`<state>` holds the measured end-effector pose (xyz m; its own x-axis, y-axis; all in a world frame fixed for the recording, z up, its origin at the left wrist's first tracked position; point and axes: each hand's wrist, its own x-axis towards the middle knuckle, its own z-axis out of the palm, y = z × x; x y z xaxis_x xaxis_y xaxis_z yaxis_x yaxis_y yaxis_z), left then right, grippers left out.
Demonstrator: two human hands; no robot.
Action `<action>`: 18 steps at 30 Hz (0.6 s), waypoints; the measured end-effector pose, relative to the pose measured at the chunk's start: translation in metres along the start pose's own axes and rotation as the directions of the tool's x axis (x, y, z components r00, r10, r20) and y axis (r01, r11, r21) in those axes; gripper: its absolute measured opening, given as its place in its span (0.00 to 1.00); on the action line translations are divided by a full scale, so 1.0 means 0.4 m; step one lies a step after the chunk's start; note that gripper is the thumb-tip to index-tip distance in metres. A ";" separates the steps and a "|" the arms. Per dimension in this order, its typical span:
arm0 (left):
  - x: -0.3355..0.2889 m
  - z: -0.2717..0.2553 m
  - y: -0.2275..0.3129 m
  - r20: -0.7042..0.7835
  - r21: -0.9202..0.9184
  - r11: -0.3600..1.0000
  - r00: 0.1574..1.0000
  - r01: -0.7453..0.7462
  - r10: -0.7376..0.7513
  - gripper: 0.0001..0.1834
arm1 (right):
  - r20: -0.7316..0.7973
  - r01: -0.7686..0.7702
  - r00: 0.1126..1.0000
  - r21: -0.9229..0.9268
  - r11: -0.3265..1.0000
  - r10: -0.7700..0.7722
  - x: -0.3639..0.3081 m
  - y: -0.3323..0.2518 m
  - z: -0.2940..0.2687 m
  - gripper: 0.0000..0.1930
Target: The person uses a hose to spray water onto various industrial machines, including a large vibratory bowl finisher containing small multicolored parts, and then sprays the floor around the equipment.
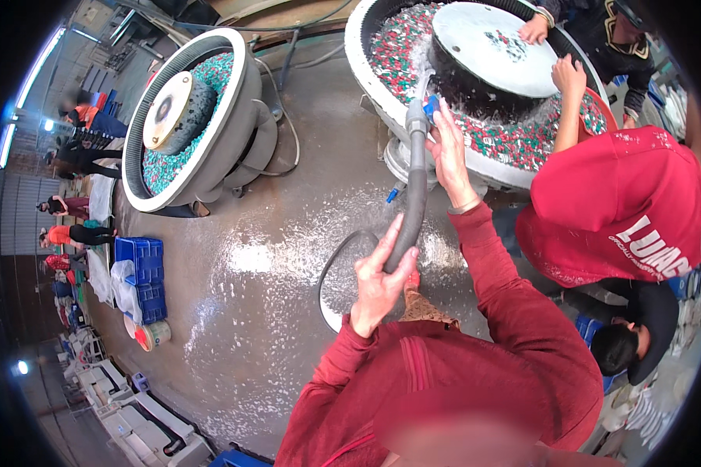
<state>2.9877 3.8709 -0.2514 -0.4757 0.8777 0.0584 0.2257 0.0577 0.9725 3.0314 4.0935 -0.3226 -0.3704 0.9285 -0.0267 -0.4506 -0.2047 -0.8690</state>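
A thick grey hose point(417, 187) with a blue-handled valve point(431, 106) runs up from between my arms, and water sprays from its tip into the big round tub point(356, 47). My left hand point(378, 282) grips the hose low down, thumb on one side and fingers on the other. Higher up, my right hand point(449, 152) is alongside the hose with its fingers stretched toward the blue handle. Red, green and white small pieces point(498, 144) fill the tub's ring-shaped trough. At its centre, a round pale lid point(491, 47) carries a small heap of pieces.
Another person's hand point(534, 29) rests on the lid; a co-worker in red point(615, 202) leans over the rim near a red basin point(600, 110). A second tub point(241, 54) stands left. The floor point(273, 226) is wet; blue crates point(152, 300) are stacked farther left.
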 end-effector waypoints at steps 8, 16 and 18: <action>-0.090 0.010 -0.052 -0.036 -0.003 0.987 0.986 -0.163 0.163 0.29 | 0.038 0.047 0.998 0.134 0.990 -0.052 -0.065 0.023 0.008 0.28; -0.135 0.018 -0.063 -0.097 -0.016 0.972 0.967 -0.236 0.234 0.28 | 0.036 0.141 0.989 0.061 0.988 -0.143 -0.103 0.014 0.029 0.27; -0.145 0.015 -0.061 -0.065 -0.043 0.984 0.983 -0.175 0.172 0.28 | 0.010 0.106 0.994 0.065 0.992 -0.106 -0.111 0.023 0.020 0.27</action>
<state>3.0150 3.8215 -0.2799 -0.4843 0.8415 0.2394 0.2690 -0.1172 0.9560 3.0371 4.0478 -0.3255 -0.3281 0.9420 0.0706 -0.5392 -0.1254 -0.8328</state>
